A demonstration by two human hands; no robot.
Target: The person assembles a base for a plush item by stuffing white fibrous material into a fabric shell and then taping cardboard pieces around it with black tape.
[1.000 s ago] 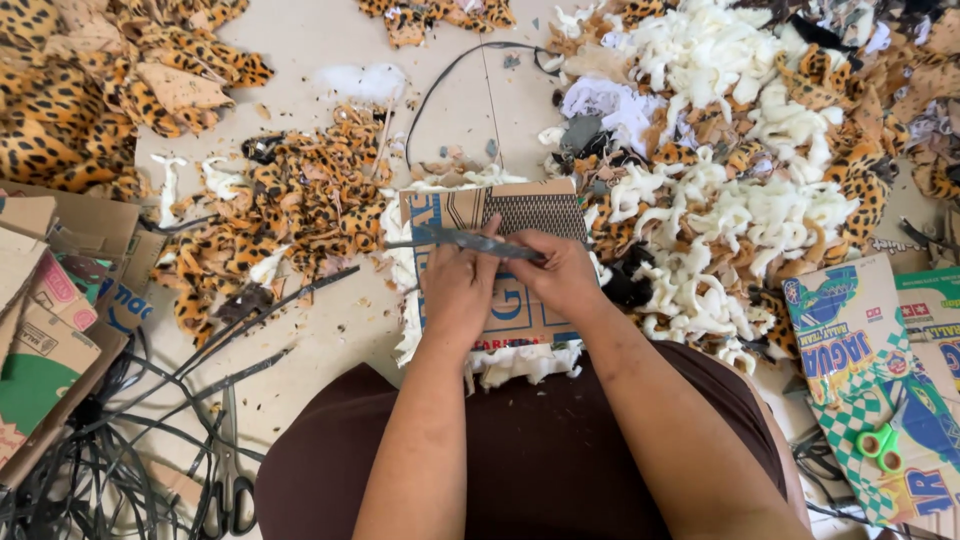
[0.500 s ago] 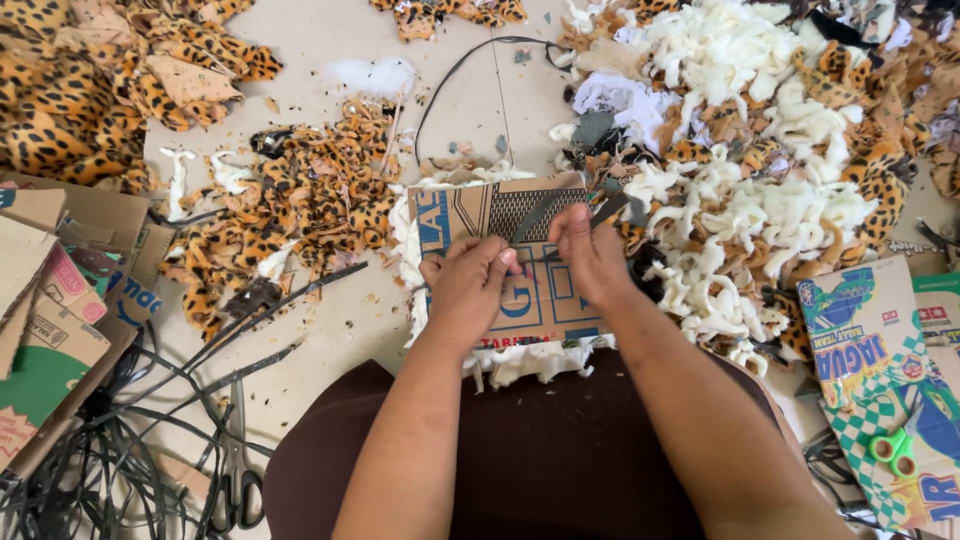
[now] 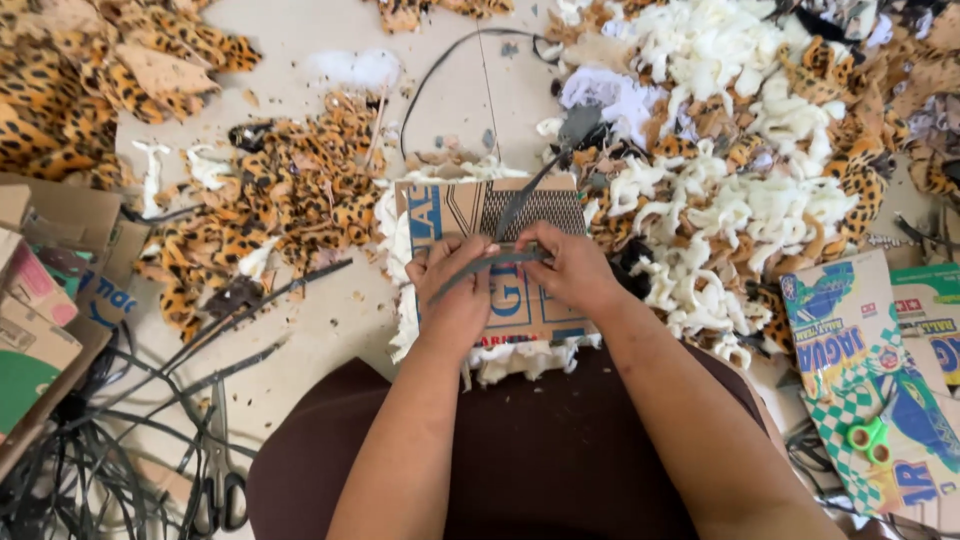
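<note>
Head view, item one: grey strap (image 3: 492,262), a thin dark band pinched between my two hands above the cardboard piece (image 3: 500,260) on my lap. Long axis: runs roughly left to right between the hands, then a second length rises up and away toward the far right, over the dark mesh patch (image 3: 545,212). My left hand (image 3: 455,290) has its fingers closed on the strap's lower near end; my right hand (image 3: 570,270) has its fingers closed on the strap at the bend. Right hand sits nearer the free upper length. Surroundings: leopard-print fabric scraps (image 3: 290,190) on the floor to my left, cream stuffing (image 3: 740,200) to my right, scissors (image 3: 220,480) near my left knee.
</note>
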